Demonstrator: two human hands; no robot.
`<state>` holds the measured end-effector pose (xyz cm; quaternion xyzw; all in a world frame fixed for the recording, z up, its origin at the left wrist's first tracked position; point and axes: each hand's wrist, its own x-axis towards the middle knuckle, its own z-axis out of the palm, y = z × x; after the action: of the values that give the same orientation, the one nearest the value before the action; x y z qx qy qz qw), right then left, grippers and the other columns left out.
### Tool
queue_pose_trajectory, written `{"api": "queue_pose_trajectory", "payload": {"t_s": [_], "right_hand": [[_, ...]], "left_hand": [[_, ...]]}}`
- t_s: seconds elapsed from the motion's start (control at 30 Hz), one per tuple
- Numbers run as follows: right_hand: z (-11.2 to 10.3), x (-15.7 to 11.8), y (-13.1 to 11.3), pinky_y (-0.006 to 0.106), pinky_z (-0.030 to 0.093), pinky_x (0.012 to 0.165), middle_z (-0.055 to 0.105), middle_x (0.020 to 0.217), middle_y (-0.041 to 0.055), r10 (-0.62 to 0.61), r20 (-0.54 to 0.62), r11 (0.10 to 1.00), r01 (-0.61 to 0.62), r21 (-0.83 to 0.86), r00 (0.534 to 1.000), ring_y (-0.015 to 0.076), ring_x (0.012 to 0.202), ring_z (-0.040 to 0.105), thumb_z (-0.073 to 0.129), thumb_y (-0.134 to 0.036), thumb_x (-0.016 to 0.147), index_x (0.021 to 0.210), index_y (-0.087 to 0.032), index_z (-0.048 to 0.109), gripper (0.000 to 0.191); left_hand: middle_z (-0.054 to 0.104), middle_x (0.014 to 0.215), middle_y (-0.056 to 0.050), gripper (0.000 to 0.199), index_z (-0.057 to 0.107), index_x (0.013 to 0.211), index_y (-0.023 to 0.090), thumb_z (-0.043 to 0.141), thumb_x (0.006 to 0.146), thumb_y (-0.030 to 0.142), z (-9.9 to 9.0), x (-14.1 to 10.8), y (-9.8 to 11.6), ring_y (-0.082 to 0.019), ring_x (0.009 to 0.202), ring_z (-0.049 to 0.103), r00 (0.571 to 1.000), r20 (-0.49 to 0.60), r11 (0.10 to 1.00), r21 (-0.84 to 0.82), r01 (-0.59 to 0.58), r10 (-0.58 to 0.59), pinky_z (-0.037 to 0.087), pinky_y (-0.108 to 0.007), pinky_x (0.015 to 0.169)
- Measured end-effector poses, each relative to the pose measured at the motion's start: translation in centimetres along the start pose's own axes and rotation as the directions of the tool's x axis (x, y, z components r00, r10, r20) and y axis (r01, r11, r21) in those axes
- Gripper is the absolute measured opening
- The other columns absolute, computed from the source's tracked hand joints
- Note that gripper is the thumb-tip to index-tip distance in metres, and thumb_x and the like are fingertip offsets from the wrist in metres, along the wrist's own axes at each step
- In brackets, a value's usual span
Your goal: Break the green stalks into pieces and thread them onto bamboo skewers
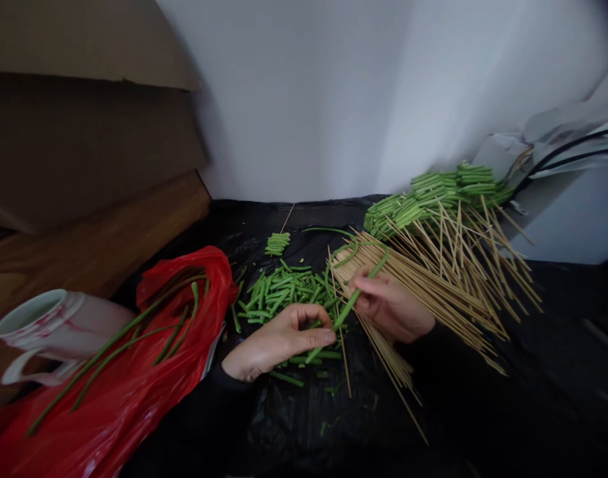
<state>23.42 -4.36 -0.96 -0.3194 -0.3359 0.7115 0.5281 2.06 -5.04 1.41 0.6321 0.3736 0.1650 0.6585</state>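
Observation:
Between my two hands stretches a long green garlic scape, its thin end curling away toward the back. My left hand pinches it near its lower end, thumb against fingers. Farther up the stem, my right hand grips it too, with the fingers closed. Just behind and under my left hand lies a loose pile of short cut scape pieces. Beside my right hand, a large bundle of thin bamboo skewers fans out. One skewer threaded with a row of cut pieces lies behind the pile.
A stack of threaded scape skewers lies at the back right, by a white box with black cables. On the left are a red plastic bag with whole scapes and a white pitcher. Black plastic sheeting covers the surface before a white wall.

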Motion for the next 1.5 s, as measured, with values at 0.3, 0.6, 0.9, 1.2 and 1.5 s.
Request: {"api": "queue_pose_trajectory", "payload": {"t_s": [0.3, 0.6, 0.9, 1.2, 1.5], "right_hand": [[-2.8, 0.0, -3.8, 0.016, 0.040, 0.045, 0.064, 0.070, -0.0045, -0.221, -0.130, 0.973, 0.227, 0.033, 0.967, 0.0059, 0.050, 0.043, 0.078, -0.018, 0.072, 0.103, -0.028, 0.071, 0.034], [-1.6, -0.5, -2.3, 0.025, 0.049, 0.065, 0.070, 0.102, 0.0008, -0.174, 0.013, 0.980, 0.174, -0.094, 0.985, 0.0099, 0.070, 0.057, 0.075, -0.028, 0.077, 0.103, -0.028, 0.073, 0.025], [-0.6, -0.5, -0.4, 0.025, 0.040, 0.056, 0.064, 0.077, 0.0004, -0.101, 0.098, 0.976, 0.117, -0.183, 0.990, 0.0111, 0.064, 0.053, 0.077, -0.031, 0.078, 0.089, -0.024, 0.073, 0.013], [-0.5, -0.6, -0.7, 0.022, 0.039, 0.053, 0.062, 0.063, -0.0015, -0.119, 0.084, 0.979, 0.131, -0.157, 0.989, 0.0095, 0.060, 0.054, 0.080, -0.032, 0.075, 0.083, -0.023, 0.076, 0.013], [0.0, -0.8, 0.8, 0.027, 0.049, 0.058, 0.070, 0.071, 0.0001, -0.100, 0.223, 0.917, 0.177, -0.358, 0.970, 0.0120, 0.061, 0.060, 0.081, -0.028, 0.073, 0.090, -0.024, 0.078, 0.018]], "left_hand": [[0.046, 0.065, 0.006, 0.021, 0.058, 0.074, 0.016, 0.068, 0.080, 0.033, 0.2, -0.4, 0.6, -0.008, 0.059, 0.035, 1.000, 0.024, 0.995, 0.099, -0.010, 0.007, 0.027, -0.021, 0.054], [0.051, 0.065, 0.004, 0.024, 0.061, 0.080, 0.015, 0.067, 0.081, 0.038, 0.1, 0.3, -0.5, -0.004, 0.047, 0.029, 0.992, -0.121, 0.989, -0.149, 0.004, -0.022, 0.017, -0.019, 0.042], [0.066, 0.083, -0.004, 0.020, 0.065, 0.080, 0.013, 0.067, 0.081, 0.033, 0.2, 0.3, -0.3, -0.001, 0.043, 0.029, 0.995, -0.094, 0.965, -0.263, 0.010, -0.036, 0.011, -0.021, 0.039], [0.035, 0.057, 0.010, 0.029, 0.056, 0.081, 0.016, 0.077, 0.076, 0.034, 0.4, 0.4, -0.4, -0.002, 0.044, 0.022, 0.950, -0.309, 0.920, -0.361, -0.152, 0.035, 0.013, -0.018, 0.042], [0.036, 0.051, 0.010, 0.029, 0.053, 0.083, 0.017, 0.075, 0.079, 0.036, 0.4, 0.9, -0.6, -0.004, 0.047, 0.027, 0.830, -0.534, 0.835, -0.373, -0.404, 0.163, 0.021, -0.017, 0.046]]}}
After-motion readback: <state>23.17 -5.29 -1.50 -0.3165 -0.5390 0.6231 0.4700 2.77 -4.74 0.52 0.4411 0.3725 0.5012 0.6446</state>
